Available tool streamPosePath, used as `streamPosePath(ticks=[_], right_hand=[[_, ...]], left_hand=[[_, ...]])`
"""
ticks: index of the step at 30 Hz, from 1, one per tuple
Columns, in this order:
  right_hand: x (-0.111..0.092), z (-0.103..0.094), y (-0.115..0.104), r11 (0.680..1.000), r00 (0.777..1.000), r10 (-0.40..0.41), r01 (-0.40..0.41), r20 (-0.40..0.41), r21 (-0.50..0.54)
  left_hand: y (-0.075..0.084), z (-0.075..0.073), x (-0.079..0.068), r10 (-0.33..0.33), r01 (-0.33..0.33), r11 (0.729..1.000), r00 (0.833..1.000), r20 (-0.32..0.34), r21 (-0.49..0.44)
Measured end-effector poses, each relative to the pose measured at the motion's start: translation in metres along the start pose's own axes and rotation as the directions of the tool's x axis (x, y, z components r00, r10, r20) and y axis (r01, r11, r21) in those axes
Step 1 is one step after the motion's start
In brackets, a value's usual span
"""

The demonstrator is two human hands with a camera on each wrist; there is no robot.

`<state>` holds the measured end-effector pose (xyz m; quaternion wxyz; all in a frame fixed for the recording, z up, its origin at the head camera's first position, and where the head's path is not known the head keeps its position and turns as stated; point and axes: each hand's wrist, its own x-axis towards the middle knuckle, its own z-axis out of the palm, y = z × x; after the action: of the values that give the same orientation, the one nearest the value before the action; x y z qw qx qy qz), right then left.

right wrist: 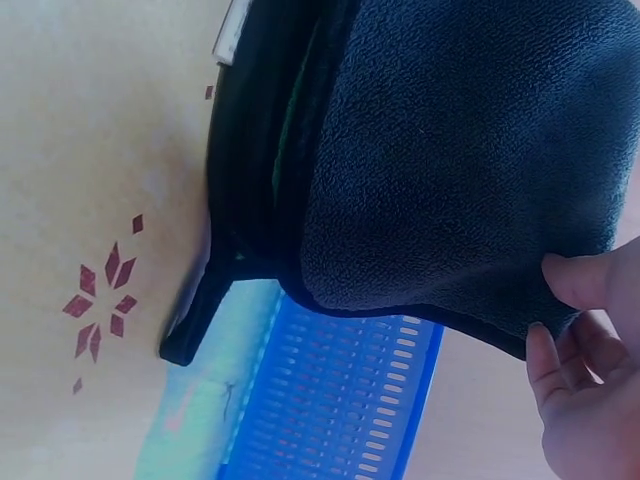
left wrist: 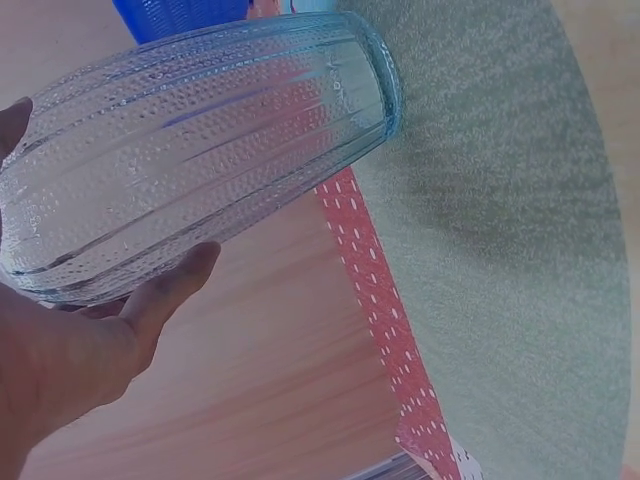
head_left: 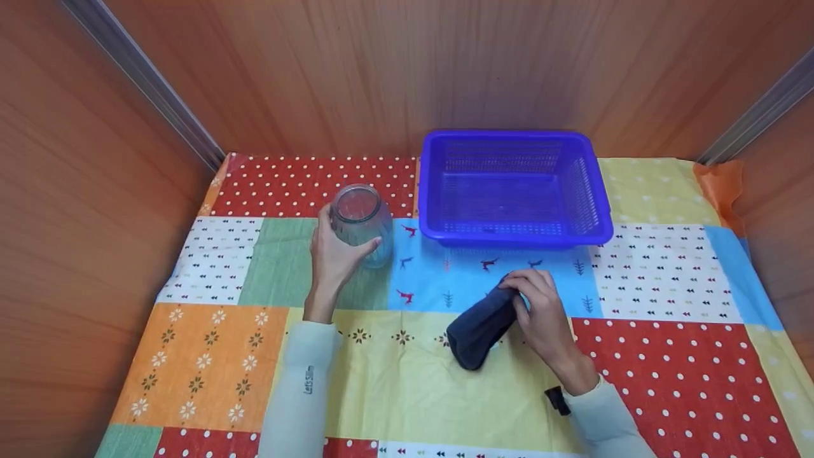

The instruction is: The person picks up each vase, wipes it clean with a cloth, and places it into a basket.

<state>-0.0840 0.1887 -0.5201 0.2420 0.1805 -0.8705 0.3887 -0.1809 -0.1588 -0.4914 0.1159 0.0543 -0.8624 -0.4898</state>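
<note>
A clear bluish glass vase with a ribbed, dimpled wall stands on the patterned cloth, its round mouth facing up. My left hand grips it around the upper part, thumb on the near side. In the left wrist view the foot of the vase is down at the green patch. To the right, my right hand pinches one corner of a dark grey towel. Seen from the right wrist, the fuzzy towel has black edging, a hanging loop at one corner and a pale label.
Behind the right hand, a purple plastic basket with slotted walls stands near the back panel. A patchwork tablecloth covers the table. Wood-grain panels rise at the back and on both sides.
</note>
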Motion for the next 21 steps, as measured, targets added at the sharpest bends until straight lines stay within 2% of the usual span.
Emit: streamPosePath(ticks=[10, 21], right_hand=[[0.004, 0.001, -0.004, 1.0, 0.999, 0.004, -0.004, -0.044, 0.01], [0.011, 0.005, -0.01, 0.999, 0.996, -0.015, 0.019, -0.088, 0.045]], left_hand=[[0.008, 0.002, -0.024, 0.01, -0.009, 1.0, 0.998, 0.064, -0.01], [0.015, 0.007, -0.049, 0.026, -0.027, 1.0, 0.994, 0.102, 0.012]])
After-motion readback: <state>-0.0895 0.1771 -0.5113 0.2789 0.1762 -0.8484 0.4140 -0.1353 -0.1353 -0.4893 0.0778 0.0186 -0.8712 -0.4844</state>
